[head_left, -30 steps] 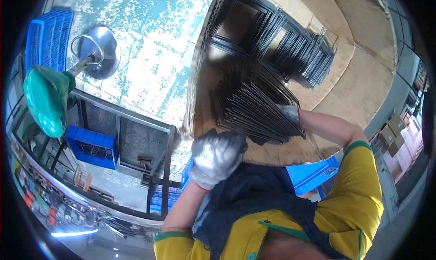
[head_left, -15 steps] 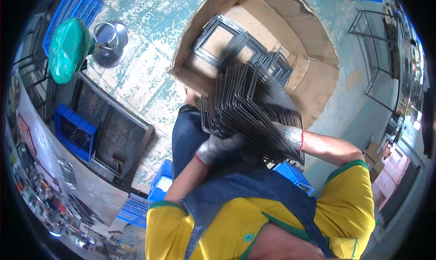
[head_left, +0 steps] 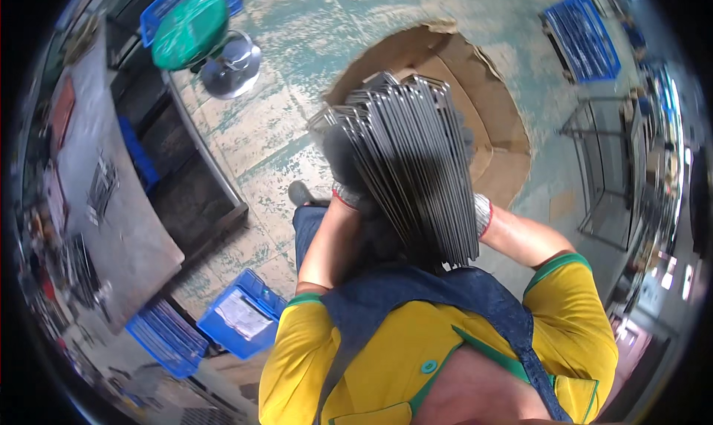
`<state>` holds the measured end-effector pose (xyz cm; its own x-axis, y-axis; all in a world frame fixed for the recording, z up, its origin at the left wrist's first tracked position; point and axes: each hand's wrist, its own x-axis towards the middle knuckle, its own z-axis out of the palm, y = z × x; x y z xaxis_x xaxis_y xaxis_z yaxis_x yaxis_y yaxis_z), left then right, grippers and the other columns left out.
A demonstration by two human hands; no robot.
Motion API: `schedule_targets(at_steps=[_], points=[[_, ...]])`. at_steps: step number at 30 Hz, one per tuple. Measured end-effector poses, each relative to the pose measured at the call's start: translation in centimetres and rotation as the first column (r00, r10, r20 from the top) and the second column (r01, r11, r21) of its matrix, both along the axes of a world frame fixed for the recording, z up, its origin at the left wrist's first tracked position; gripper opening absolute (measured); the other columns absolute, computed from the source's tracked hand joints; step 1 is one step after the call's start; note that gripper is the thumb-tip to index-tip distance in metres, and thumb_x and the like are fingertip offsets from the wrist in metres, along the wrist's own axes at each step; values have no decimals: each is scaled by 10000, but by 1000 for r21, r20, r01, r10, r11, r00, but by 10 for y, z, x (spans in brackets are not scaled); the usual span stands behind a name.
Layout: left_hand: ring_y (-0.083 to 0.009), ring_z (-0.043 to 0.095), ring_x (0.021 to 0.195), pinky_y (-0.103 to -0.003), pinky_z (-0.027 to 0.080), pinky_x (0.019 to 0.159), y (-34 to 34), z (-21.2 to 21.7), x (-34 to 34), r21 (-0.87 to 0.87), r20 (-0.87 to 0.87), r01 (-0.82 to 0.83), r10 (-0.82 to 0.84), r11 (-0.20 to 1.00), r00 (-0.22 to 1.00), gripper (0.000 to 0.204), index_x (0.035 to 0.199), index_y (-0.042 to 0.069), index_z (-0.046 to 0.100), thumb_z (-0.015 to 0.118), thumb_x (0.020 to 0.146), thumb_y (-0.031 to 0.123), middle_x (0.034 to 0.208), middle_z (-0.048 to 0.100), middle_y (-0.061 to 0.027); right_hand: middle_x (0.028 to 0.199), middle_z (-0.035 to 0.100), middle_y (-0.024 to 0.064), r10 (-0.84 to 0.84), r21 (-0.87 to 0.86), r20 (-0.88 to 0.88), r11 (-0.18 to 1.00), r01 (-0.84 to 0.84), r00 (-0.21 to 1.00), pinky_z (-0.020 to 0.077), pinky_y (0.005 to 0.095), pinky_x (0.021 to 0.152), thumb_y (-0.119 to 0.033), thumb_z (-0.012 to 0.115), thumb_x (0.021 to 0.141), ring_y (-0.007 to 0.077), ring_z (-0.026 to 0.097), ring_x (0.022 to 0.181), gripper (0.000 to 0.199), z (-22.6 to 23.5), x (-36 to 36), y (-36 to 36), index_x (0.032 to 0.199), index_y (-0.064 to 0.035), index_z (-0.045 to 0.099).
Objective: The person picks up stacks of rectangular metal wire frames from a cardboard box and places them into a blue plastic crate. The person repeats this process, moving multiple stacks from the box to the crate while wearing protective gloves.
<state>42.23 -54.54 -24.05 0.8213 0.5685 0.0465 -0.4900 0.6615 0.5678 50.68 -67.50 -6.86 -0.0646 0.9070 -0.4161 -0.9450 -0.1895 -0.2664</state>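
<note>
A thick stack of dark metal wire frames (head_left: 416, 157) is lifted close in front of my body. Both my hands wear knitted gloves with red-edged cuffs and grip it from the sides. My left hand (head_left: 343, 161) presses against the stack's left side, its fingers partly hidden and dim. Most of my right hand (head_left: 483, 211) disappears behind the stack's right side; its pale cuff shows best. Beyond the stack, a cardboard box (head_left: 486, 105) with a ragged rim stands on the floor, its inside largely covered from sight.
To the left are a stool with a green plastic-covered seat (head_left: 191, 30), a dark metal frame stand (head_left: 215, 169) and a worktable (head_left: 126, 232). Blue crates (head_left: 241, 313) sit at lower left, another crate (head_left: 583, 39) at far right. A metal rack (head_left: 605, 165) stands at right.
The stack has been raised and turned more upright, now covering much of the box. My left hand has moved up along its left side. The view has shifted.
</note>
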Motion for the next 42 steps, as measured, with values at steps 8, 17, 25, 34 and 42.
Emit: schedule_targets(at_steps=[8, 17, 25, 34, 42], points=[[-283, 496, 1080, -386, 406, 923, 3, 69, -71, -345, -64, -34, 13, 938, 998, 643, 1281, 0, 380, 509, 767, 364, 1198, 494, -175, 1275, 475, 96, 40, 80, 90, 996, -47, 995, 398, 358, 971, -532, 441, 861, 230, 476, 1138, 643, 22, -57, 16, 1319, -85, 390], [-360, 475, 1111, -451, 391, 946, 34, 119, -262, -264, 26, -340, 359, 903, 933, 849, 1304, 15, 346, 482, 716, 614, 1232, 459, -234, 1213, 490, 228, 698, -77, 49, 716, -694, 715, 450, 423, 918, -339, 489, 832, 322, 536, 1060, 568, 40, -203, 102, 1270, 11, 400], [-380, 491, 1087, -476, 402, 932, 86, 161, -455, -243, -57, -754, 767, 610, 639, 938, 1281, 2, 373, 441, 712, 745, 1212, 474, -246, 1209, 517, 172, 803, -59, -66, 590, -805, 593, 488, 311, 878, -157, 536, 855, 227, 567, 1042, 467, 30, -370, 196, 1271, 13, 409], [-407, 488, 1093, -540, 429, 884, 135, 233, -622, -115, -150, -790, 776, 602, 612, 873, 1252, -41, 389, 315, 804, 703, 1202, 471, -253, 1172, 525, 185, 782, 209, -353, 601, -771, 514, 456, 386, 915, -204, 497, 871, 262, 556, 1033, 460, -50, -561, 269, 1275, -8, 394], [-235, 601, 841, -367, 503, 735, 211, 159, -624, -379, -336, -704, 620, 601, 710, 492, 1084, 44, 529, 510, 854, 478, 950, 594, -149, 1129, 545, 163, 702, 95, -220, 707, -701, 677, 467, 416, 876, -369, 490, 841, 294, 552, 1024, 528, -82, -580, 312, 1273, -73, 418]])
